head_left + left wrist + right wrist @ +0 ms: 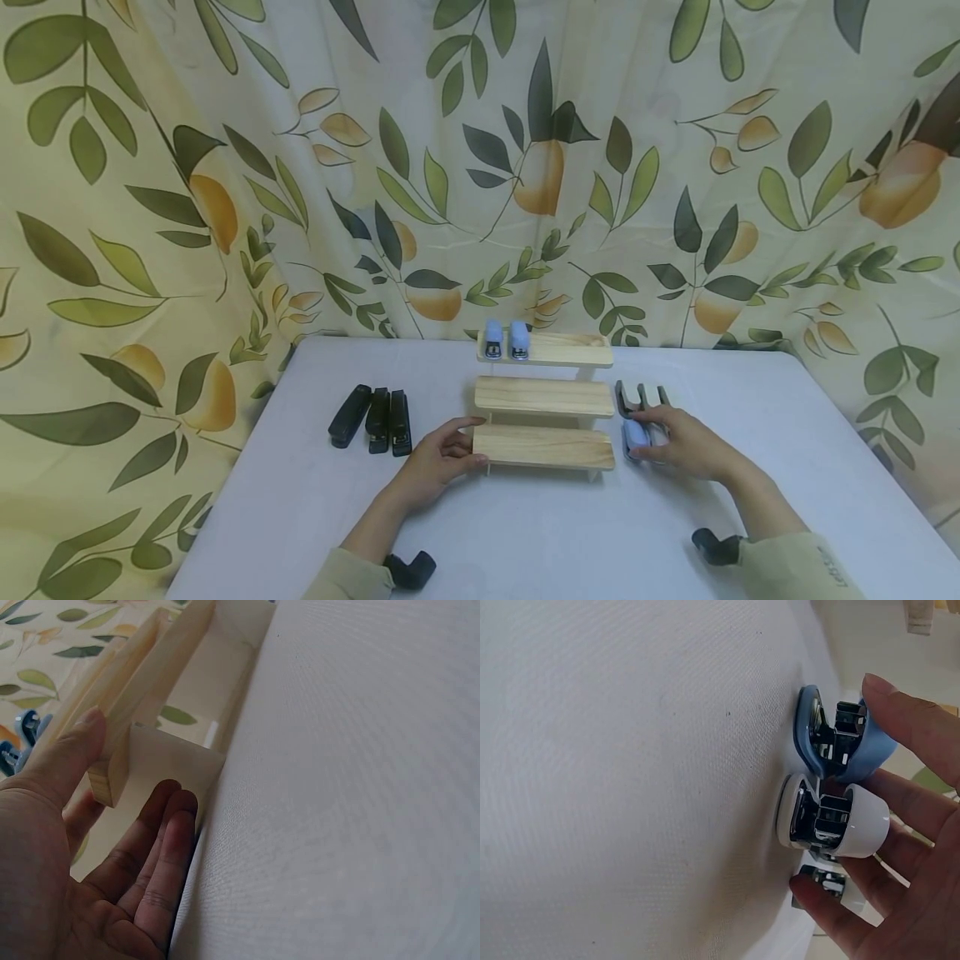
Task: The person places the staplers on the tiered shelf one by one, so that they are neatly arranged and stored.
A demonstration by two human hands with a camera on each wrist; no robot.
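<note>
My left hand (438, 462) grips the left end of the lowest board of a three-tier wooden display stand (543, 447). In the left wrist view the thumb lies on that board (107, 776), with other fingers beside the pale support. Right of the stand, my right hand (686, 442) pinches a small blue stapler (636, 435) between thumb and index finger. A white mini stapler (866, 821) stands right beside it, against the other fingers. Another stapler (829, 883) is partly hidden behind the fingers. Two blue mini staplers (492, 339) (519, 340) sit on the top board's left end.
Left of the stand lie three black staplers (349, 417) (378, 421) (401, 423). Slim grey pieces (623, 400) stand behind the right hand, their kind unclear. A white cloth covers the table (525, 533); a leaf-patterned curtain (480, 250) hangs behind it.
</note>
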